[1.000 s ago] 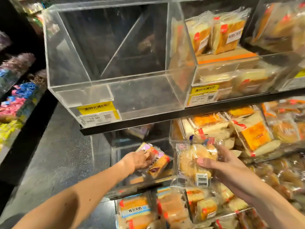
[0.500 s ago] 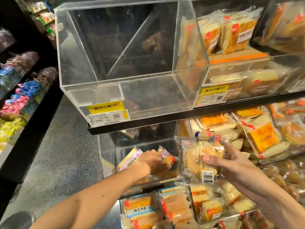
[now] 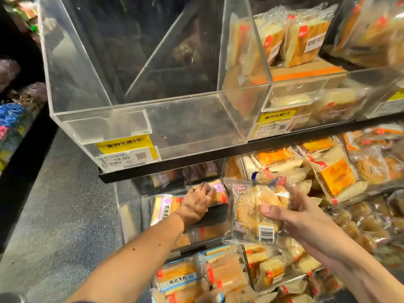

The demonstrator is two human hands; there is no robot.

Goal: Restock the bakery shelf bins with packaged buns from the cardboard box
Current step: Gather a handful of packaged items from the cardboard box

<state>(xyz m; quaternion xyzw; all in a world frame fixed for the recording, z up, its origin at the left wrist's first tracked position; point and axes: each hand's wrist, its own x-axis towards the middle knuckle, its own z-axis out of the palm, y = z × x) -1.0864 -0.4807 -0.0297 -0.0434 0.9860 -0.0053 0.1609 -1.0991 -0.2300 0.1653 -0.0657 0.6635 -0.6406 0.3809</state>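
1 bun pack point(image 3: 251, 206) in R hand point(image 3: 293, 217).

Dark speckled floor point(image 3: 56, 215); dim aisle; side shelf point(image 3: 20, 158) at left (colourful goods point(image 3: 9, 112)).

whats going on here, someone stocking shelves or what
Yes, a person is restocking bakery bins. The right hand holds a clear bun pack up in front of the middle shelf, thumb across its front. The left hand reaches into the left bin under the top shelf and rests on a purple pack; whether it grips that pack is unclear. The neighbouring bins already hold many packs.
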